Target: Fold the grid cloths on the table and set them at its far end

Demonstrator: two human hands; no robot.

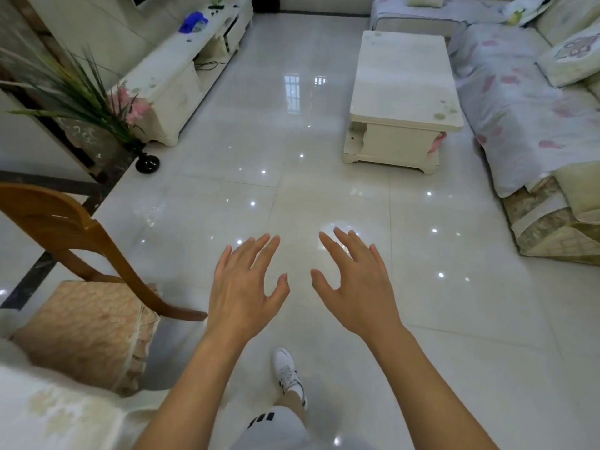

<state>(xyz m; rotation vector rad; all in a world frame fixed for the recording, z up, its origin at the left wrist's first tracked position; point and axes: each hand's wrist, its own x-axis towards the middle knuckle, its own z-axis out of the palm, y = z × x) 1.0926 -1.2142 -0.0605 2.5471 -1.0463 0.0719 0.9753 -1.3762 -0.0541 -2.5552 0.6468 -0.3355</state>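
Note:
No grid cloth shows in this view. My left hand [245, 284] and my right hand [355, 284] are both stretched out in front of me over the glossy white floor, palms down, fingers spread, holding nothing. A cream coffee table [404, 82] stands ahead to the right, well beyond both hands, and its top looks bare. At the bottom left a white cloth-covered table edge [48, 407] comes into the frame.
A wooden chair [81, 241] with a peach cushion stands at my left. A covered sofa [526, 102] lines the right side. A white TV cabinet [181, 69] and a potted plant [84, 92] stand at the left. My white shoe [287, 371] is on the floor.

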